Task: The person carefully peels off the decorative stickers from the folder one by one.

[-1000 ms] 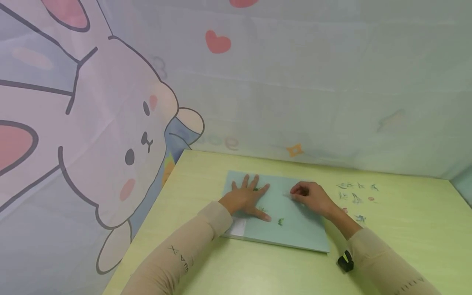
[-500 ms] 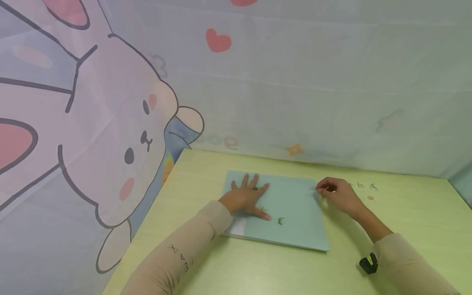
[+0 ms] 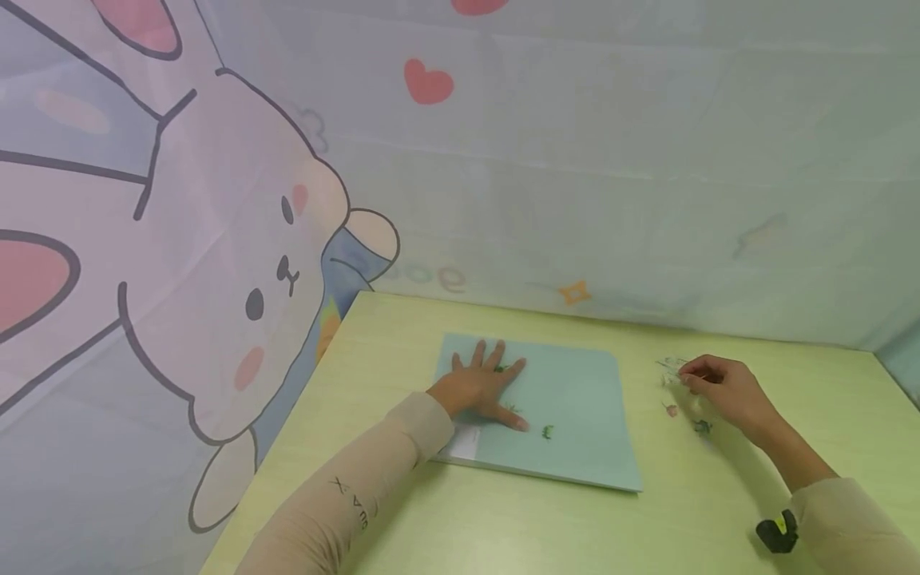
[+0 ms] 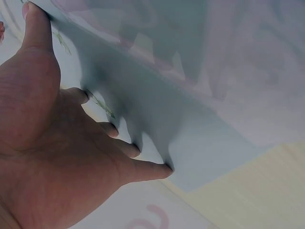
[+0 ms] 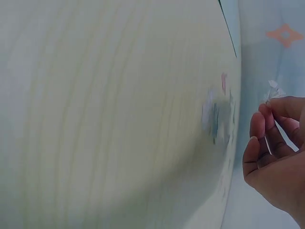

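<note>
My left hand [image 3: 474, 390] lies with fingers spread, pressing on a pale blue flat folder or book [image 3: 575, 399]. Small green plant pictures show on its cover, one green sprig [image 3: 548, 432] right of the thumb and another sprig [image 4: 102, 106] by the fingers in the left wrist view. Off the cover's right side, my right hand [image 3: 729, 395] is raised over the table. Its thumb and fingertips pinch a small clear, whitish sticker-like piece [image 5: 273, 89], whose print cannot be made out. Below the hand lie a pink flower piece [image 3: 672, 410] and a dark bluish piece [image 3: 703, 428].
Several small clear plant pieces [image 3: 668, 371] lie on the pale yellow-green table [image 3: 467, 519], partly behind the right hand. A cloth backdrop [image 3: 575, 160] with a cartoon rabbit rises behind and at the left. A black wrist device [image 3: 778, 533] sits under the right forearm.
My right hand has moved right, off the blue cover and over the loose pieces, still pinching the clear piece. My left hand has stayed in place on the cover.
</note>
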Tool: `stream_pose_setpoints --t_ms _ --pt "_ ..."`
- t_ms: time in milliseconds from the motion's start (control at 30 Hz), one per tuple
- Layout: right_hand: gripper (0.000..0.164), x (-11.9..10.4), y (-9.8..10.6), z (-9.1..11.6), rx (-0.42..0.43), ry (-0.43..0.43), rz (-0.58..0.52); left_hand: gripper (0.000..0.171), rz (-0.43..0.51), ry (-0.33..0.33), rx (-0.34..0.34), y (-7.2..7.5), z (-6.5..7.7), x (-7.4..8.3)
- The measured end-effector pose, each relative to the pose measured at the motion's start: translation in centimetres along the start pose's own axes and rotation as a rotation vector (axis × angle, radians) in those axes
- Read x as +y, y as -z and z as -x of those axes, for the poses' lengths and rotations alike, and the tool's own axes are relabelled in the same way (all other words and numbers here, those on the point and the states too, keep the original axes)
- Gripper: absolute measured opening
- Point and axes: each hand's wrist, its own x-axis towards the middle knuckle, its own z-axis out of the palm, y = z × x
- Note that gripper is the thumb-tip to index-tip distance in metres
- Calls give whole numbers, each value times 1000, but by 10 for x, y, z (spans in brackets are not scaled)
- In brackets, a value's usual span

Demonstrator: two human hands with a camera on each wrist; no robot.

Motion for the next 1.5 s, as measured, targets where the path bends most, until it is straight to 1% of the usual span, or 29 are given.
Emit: stream_pose_setpoints --t_ms 133,300,433,500,567,667,867,1000,1100,1267,1500 --pt "34 10 12 7 21 -10 30 115 2 -2 6 2 1 1" --pt "32 29 18 17 36 -34 53 115 -3 11 2 3 2 1" --pt "32 42 21 27 43 -83 50 115 -3 12 0 2 2 1" --pt "34 46 23 32 28 -116 49 115 -1 9 -1 1 2 1" --pt "35 48 24 36 9 -143 51 115 -4 9 -2 0 2 1" --pt "35 50 26 40 -23 -160 77 116 -10 8 -4 -1 2 0" --pt "28 53 28 39 -34 -125 148 116 -8 10 3 1 1 0" --pt "25 53 27 39 -43 -113 171 116 -9 13 -2 0 0 1" --pt "26 53 27 38 -38 -112 169 116 -6 13 -5 0 0 0" --pt "27 55 25 43 -38 -120 149 116 -10 11 -2 0 0 1" --pt "39 57 24 45 -16 -152 144 117 -28 10 -1 -3 1 1"
